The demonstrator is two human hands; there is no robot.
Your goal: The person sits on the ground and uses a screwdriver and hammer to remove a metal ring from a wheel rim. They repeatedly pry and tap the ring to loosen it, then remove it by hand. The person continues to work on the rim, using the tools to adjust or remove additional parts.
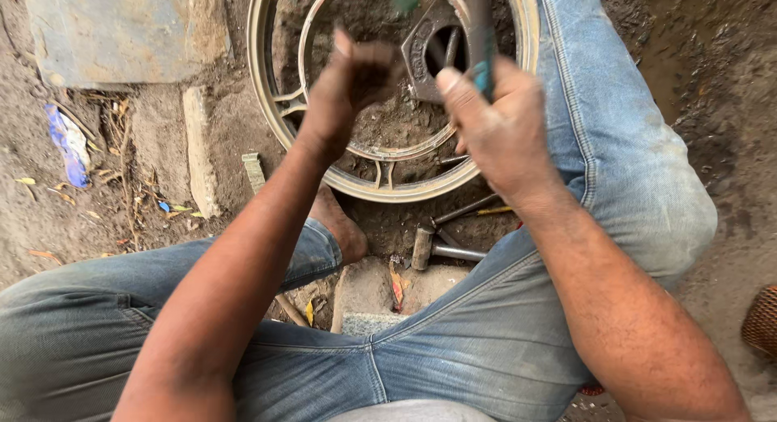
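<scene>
Tool (479,33) upright in right hand (494,127), above wheel (388,90)

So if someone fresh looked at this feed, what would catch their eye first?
Probably the big round metal wheel rim lying flat on the dirt at top centre, with both hands raised over it. The right hand grips a dark tool with a teal handle over the hub; the left hand is closed in a fist beside it. A hammer lies on the ground between the knees.
</scene>
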